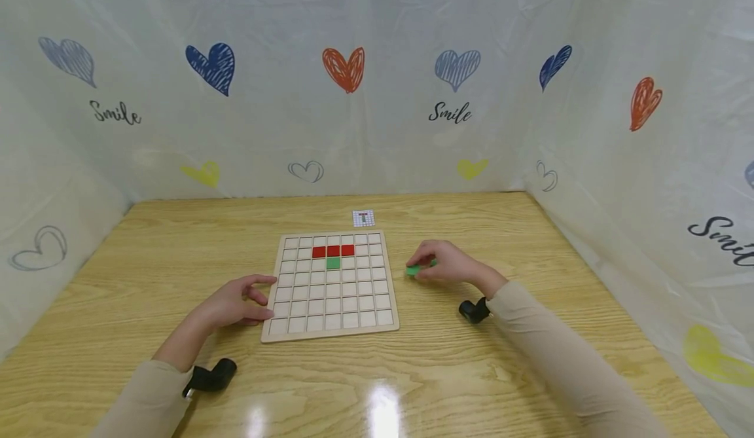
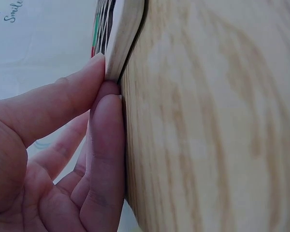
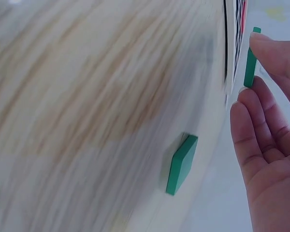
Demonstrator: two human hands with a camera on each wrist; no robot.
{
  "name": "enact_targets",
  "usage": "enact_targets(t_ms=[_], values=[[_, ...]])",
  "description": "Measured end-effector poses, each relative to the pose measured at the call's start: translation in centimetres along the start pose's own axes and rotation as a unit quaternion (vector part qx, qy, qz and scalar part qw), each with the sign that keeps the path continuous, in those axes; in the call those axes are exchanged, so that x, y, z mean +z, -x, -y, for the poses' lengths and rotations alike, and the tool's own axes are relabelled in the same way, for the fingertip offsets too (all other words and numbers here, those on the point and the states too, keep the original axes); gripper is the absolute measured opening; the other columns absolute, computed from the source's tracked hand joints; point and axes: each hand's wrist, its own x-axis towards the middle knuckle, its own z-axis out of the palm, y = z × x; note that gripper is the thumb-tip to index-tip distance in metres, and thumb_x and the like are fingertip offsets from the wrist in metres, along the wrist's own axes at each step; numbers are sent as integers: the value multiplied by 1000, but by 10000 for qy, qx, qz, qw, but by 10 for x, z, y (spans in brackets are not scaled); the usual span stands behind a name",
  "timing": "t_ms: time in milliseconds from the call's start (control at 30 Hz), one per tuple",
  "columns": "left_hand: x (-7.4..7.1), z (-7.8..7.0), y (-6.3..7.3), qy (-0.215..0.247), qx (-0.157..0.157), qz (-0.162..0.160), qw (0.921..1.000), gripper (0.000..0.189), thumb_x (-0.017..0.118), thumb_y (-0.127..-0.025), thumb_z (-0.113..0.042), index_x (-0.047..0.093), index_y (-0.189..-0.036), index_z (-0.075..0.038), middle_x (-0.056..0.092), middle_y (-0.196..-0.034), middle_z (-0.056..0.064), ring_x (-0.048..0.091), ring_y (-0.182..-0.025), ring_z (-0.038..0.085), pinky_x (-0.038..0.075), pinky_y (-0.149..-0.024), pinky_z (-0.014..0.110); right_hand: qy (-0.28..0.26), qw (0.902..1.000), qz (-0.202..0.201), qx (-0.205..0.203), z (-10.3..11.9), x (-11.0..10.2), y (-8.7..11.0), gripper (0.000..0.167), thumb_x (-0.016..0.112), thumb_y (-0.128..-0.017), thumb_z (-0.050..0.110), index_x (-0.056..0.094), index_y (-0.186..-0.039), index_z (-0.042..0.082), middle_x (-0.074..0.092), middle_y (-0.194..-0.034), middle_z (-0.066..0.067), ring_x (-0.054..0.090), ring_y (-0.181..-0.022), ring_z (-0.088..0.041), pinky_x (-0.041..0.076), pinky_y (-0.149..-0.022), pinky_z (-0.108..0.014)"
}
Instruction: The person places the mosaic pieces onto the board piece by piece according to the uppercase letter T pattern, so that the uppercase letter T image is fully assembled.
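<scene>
My left hand (image 1: 235, 302) rests against the left edge of a wooden grid board (image 1: 390, 321), thumb and forefinger spread apart along it. In the left wrist view, its fingertips touch the board's rim (image 2: 125, 41). To the right of the board, my right hand (image 1: 450, 262) pinches a green square tile (image 3: 251, 60) between thumb and fingertips, held on edge to that camera. A second green tile (image 3: 182, 164) lies on the table below this hand, mostly hidden by it in the head view. On the board, three red tiles (image 1: 333, 251) form a row, with one green tile (image 1: 333, 263) under the middle one.
A small printed card (image 1: 363, 218) with a T-shaped pattern lies behind the board on the wooden table (image 1: 177, 241). A white curtain (image 1: 389, 143) with hearts and "Smile" lettering surrounds the back and sides. Black camera mounts (image 1: 215, 375) sit at both wrists.
</scene>
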Motion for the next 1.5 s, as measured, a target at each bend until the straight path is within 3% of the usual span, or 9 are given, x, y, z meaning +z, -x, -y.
enact_targets(t_ms=[633,1000,1500], values=[[0,2,0,75,47,21,10000,68,75,-78,-7,40,-136,4,53,-92,12,53,-72,18,50,-61,31,-90,9998,68,-166,13,9,-20,21,73,-78,2,71,-99,0,62,-93,-7,56,-84,-18,49,-77,-35],[0,2,1,94,68,18,9999,68,74,-78,-7,39,-136,5,53,-93,12,53,-71,18,50,-61,31,-74,9998,149,-105,18,19,-34,20,74,-79,4,72,-98,4,61,-92,0,55,-83,-13,48,-78,-28],[1,-1,1,21,-20,-57,10000,67,75,-78,-8,41,-135,4,53,-92,12,53,-72,19,51,-62,31,-60,9991,277,-326,29,26,-48,19,73,-79,4,72,-98,4,61,-93,-1,53,-83,-11,47,-78,-27]])
